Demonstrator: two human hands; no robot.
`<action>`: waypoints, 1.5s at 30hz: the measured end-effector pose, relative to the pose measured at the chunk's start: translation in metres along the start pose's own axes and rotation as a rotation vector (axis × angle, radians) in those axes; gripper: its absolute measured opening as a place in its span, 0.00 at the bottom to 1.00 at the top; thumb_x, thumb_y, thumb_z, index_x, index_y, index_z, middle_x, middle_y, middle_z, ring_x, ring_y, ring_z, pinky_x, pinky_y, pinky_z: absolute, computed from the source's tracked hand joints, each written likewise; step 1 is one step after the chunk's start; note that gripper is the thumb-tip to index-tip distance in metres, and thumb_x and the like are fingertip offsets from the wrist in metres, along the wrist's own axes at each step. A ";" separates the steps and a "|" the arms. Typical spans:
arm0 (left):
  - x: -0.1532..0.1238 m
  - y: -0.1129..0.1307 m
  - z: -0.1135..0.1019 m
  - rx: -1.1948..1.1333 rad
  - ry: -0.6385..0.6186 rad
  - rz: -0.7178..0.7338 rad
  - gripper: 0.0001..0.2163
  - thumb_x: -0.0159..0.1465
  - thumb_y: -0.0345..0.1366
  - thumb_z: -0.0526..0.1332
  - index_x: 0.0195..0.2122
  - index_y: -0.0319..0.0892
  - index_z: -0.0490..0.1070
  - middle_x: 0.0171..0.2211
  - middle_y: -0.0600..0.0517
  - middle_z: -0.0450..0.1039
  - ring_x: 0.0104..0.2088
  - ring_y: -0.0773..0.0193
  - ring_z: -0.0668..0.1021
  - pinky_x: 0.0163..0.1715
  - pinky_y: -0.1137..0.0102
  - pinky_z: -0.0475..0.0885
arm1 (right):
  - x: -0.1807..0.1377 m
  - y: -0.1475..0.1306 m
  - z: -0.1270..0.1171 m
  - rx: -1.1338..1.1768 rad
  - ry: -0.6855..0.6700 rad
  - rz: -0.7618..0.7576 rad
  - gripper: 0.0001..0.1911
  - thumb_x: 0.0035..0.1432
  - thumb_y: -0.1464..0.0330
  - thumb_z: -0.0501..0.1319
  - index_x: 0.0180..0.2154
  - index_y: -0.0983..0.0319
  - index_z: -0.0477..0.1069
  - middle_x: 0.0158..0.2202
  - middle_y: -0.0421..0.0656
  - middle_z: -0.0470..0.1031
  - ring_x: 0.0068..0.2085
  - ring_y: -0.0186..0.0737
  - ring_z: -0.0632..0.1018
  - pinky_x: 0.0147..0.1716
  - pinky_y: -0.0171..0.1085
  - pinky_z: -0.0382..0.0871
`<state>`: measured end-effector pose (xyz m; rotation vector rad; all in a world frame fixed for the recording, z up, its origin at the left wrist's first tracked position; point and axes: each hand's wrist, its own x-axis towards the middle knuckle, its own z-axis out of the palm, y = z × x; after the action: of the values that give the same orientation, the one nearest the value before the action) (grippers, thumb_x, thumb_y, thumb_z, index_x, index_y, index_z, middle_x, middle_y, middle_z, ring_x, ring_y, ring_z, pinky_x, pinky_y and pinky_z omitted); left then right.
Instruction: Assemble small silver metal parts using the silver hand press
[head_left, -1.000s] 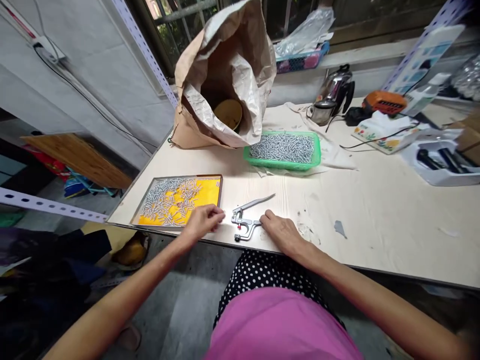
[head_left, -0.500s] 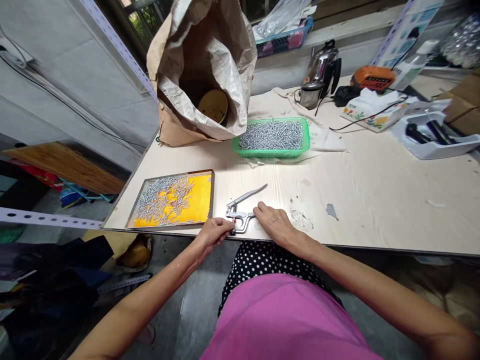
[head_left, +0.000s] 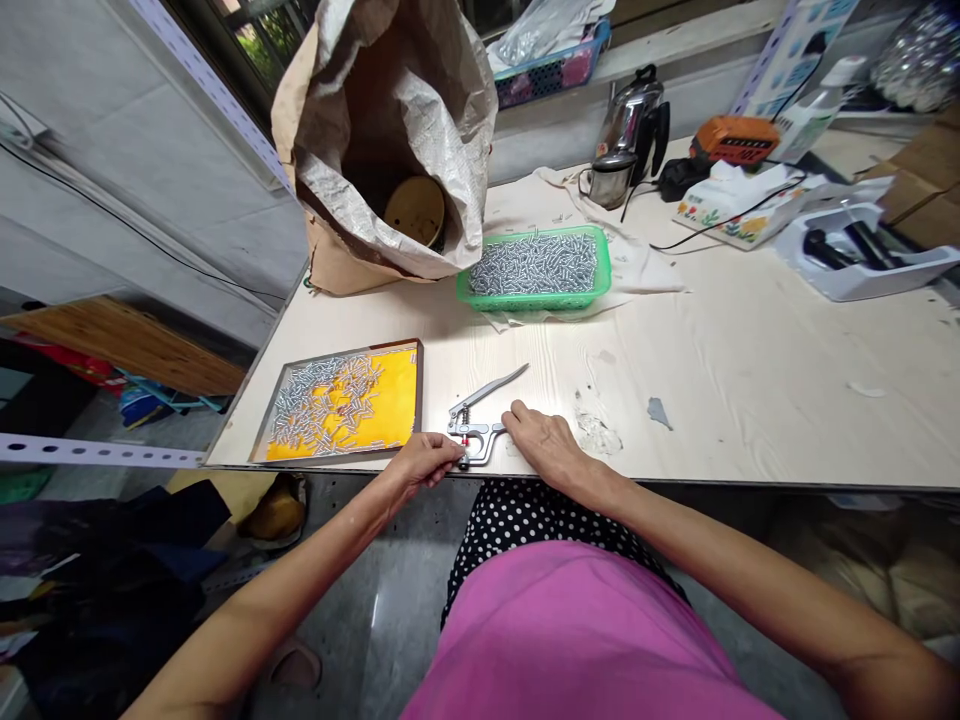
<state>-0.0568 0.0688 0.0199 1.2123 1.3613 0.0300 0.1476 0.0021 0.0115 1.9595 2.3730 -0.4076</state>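
Note:
Metal snap pliers (head_left: 480, 415) lie at the table's front edge, jaws to the left, one handle raised. My right hand (head_left: 546, 445) rests closed over the lower handle. My left hand (head_left: 426, 462) is at the jaws with fingers pinched on something too small to make out. Left of it a brown-framed yellow tray (head_left: 341, 403) holds several small silver pins. A green basket (head_left: 534, 270) full of the same pins stands farther back.
A big open paper sack (head_left: 382, 130) with a yellow bowl inside stands at the back left. A kettle (head_left: 626, 140), an orange device (head_left: 733, 140), cables and a white holder (head_left: 862, 255) line the back right. The table edge (head_left: 675, 482) runs along my lap.
My left hand has come from the yellow tray's corner down to the pliers' jaws at the table edge. The view has tilted; my right hand stays on the handle.

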 end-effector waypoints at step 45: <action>0.000 0.014 -0.001 0.270 -0.042 -0.044 0.18 0.52 0.49 0.67 0.22 0.40 0.64 0.14 0.60 0.63 0.13 0.74 0.65 0.13 0.78 0.57 | 0.000 0.006 0.005 0.058 0.031 -0.043 0.13 0.64 0.78 0.49 0.47 0.64 0.66 0.47 0.50 0.68 0.38 0.40 0.74 0.26 0.35 0.60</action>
<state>-0.0489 0.0759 0.0293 1.3980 1.3862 -0.2155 0.1526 0.0019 0.0060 1.9556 2.4528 -0.4574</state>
